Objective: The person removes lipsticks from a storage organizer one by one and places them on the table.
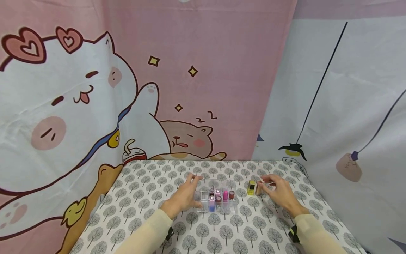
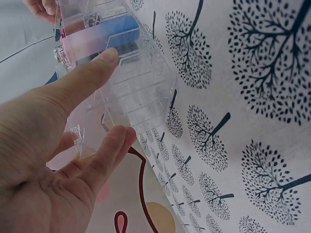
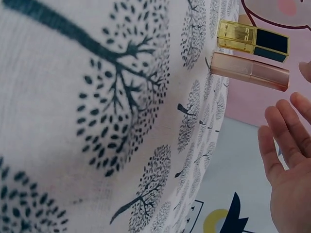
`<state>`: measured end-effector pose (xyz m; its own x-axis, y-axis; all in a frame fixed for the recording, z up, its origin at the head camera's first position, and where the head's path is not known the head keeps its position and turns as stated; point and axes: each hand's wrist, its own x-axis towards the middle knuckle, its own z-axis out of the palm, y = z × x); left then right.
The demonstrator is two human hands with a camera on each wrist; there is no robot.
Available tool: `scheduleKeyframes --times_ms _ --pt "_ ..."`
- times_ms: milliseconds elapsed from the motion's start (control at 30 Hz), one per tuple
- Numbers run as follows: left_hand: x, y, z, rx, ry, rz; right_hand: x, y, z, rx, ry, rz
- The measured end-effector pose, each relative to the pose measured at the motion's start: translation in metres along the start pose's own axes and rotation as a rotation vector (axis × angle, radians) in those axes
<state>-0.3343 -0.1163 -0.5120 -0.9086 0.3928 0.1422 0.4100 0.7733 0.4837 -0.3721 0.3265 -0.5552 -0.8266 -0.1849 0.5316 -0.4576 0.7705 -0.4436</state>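
Observation:
A clear plastic organizer [image 1: 203,208] with small compartments stands on the table, and several lip cosmetics fill its middle and right. One is a pink-to-blue tube [image 2: 99,36]; another is bright pink [image 1: 225,195]. My left hand [image 1: 185,194] is spread about the organizer's left end, thumb at the front side and fingertips at the back. To the right stand a gold lipstick with a black cap [image 3: 252,41] and a rose-gold lipstick tube [image 3: 250,71], both upright and close together. My right hand [image 1: 279,191] is beside the rose-gold tube, fingers loosely bent, nothing in its grasp.
A white cloth with dark tree prints [image 1: 187,243] covers the table. Behind it hangs a pink curtain [image 1: 228,88] with cartoon animals, and a pale curtain [image 1: 358,116] lines the right side.

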Motion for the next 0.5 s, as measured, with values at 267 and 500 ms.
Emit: scheduleKeyframes --times_ms 267,500 --pt "-0.001 0.0 -0.002 0.001 -0.009 -0.006 -0.001 -0.01 -0.005 -0.029 0.031 -0.017" --pt "-0.001 -0.001 -0.001 -0.011 -0.011 -0.003 0.0 -0.021 -0.012 -0.059 0.013 -0.037"
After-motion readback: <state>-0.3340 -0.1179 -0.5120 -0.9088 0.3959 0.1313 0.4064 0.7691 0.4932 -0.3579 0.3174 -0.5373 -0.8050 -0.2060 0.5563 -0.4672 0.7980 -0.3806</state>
